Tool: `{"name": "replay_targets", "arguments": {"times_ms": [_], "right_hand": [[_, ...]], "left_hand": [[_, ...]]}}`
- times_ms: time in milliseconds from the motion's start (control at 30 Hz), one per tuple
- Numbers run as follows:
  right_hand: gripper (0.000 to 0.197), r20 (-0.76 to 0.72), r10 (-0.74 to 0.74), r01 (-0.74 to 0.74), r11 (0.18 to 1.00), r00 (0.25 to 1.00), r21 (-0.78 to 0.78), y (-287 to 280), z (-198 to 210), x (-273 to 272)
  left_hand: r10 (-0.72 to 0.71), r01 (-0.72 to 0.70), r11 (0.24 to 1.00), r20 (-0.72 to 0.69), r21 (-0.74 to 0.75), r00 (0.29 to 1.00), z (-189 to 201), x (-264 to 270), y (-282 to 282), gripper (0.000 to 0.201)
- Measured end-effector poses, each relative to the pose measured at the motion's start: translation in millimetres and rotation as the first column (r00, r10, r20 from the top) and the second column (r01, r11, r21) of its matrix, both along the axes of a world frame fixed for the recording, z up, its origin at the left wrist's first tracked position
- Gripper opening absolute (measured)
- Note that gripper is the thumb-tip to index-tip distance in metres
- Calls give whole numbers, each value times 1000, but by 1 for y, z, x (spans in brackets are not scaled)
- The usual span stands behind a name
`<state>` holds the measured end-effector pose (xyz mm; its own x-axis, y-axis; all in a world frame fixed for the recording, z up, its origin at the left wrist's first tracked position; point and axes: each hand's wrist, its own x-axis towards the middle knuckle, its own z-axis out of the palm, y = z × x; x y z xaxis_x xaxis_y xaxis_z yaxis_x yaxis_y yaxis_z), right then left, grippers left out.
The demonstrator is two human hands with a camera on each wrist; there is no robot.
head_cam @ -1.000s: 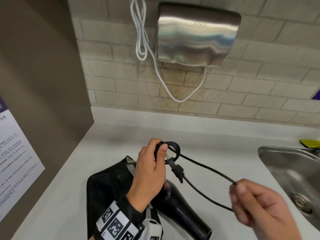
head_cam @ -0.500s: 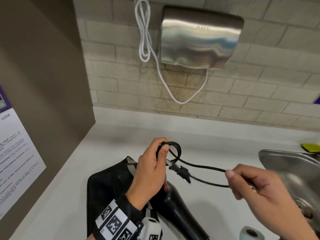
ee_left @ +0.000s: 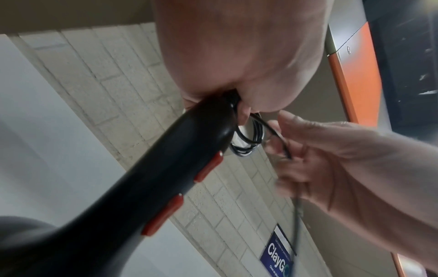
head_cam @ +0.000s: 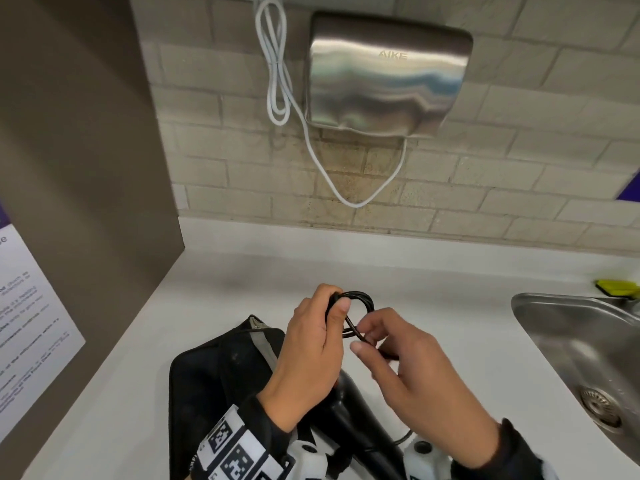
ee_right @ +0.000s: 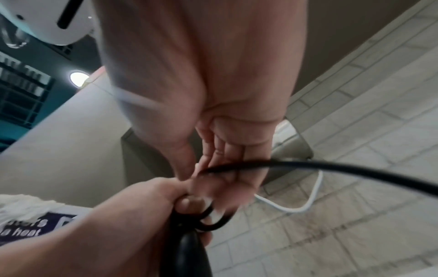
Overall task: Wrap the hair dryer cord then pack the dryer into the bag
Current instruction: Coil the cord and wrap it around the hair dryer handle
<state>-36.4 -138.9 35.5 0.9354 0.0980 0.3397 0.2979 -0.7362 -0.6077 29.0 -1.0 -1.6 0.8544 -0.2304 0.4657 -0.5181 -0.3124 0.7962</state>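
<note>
The left hand [head_cam: 311, 351] grips the handle of the black hair dryer [head_cam: 360, 420], fingers curled round its end, and pins a small coil of the black cord [head_cam: 360, 299] against the handle tip with the thumb. The coil sticks out above the fist at about 12 o'clock from the knuckles. From the left wrist view the dryer [ee_left: 132, 196] runs down toward 7 o'clock, two red switches along its handle, and the cord [ee_left: 249, 138] shows as several loops bunched at the handle's end.

The right hand [head_cam: 415, 382] sits just beside the left, at 3 o'clock from it, with thumb and forefinger pinching a strand of the cord right below the coil (the other fingers are loosely bent). In the right wrist view the cord [ee_right: 331, 166] crosses the palm and sweeps off toward 4 o'clock, out of the picture.

The black bag [head_cam: 214, 382] lies flat on the white counter [head_cam: 433, 282] under the left wrist, its zip edge turned toward the dryer; the dryer is held above it, not inside.

At 3 o'clock on the counter is a steel sink [head_cam: 581, 355], with a yellow item [head_cam: 616, 287] at its far rim. A steel hand dryer [head_cam: 388, 74] hangs on the brick wall at 12 o'clock, a white cable [head_cam: 277, 81] looped beside it.
</note>
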Motion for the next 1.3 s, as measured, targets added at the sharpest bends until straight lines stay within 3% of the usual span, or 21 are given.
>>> {"name": "replay_targets", "arguments": {"times_ms": [167, 300, 400, 567, 667, 767, 867, 967, 1067, 1167, 1300], "right_hand": [[17, 37, -49, 59, 943, 998, -327, 0, 21, -9], [16, 119, 45, 6, 919, 992, -395, -3, 37, -10], [19, 158, 93, -39, 948, 983, -317, -12, 45, -4], [13, 194, 113, -65, 970, 974, -236, -21, 56, 10], [13, 173, 102, -78, 987, 980, -140, -24, 57, 22], [7, 98, 74, -87, 987, 992, 133, -25, 43, 37], [2, 62, 52, -73, 911, 997, 405, -21, 19, 47], [2, 35, 63, -72, 825, 997, 561, -17, -3, 48], [7, -1, 69, -54, 792, 998, 609, -15, -16, 45], [13, 16, 47, -47, 806, 999, 589, -14, -25, 42], [38, 44, 82, -91, 769, 996, 632, -12, -35, 33]], "left_hand": [[17, -17, 1000, -7, 8, 1000, 1, 3, 5, 26], [-6, 6, 999, -8, 51, 1000, 1, 3, 5, 27], [-52, 50, 993, 19, 102, 998, -1, -1, 6, 29], [-150, 141, 982, 61, 128, 987, -5, -5, 8, 53], [-176, 163, 977, 87, 139, 981, -3, -6, 8, 40], [-178, 166, 978, 91, 123, 980, -3, -5, 9, 29], [-184, 171, 978, 105, 117, 977, -5, -3, 10, 20], [-188, 173, 978, 124, 118, 974, -7, -3, 11, 16], [-160, 153, 986, 119, 62, 980, -9, -1, 12, 14], [-138, 138, 990, 83, 4, 987, -11, -1, 13, 25], [-83, 84, 996, 48, -24, 995, -11, 0, 12, 25]]}}
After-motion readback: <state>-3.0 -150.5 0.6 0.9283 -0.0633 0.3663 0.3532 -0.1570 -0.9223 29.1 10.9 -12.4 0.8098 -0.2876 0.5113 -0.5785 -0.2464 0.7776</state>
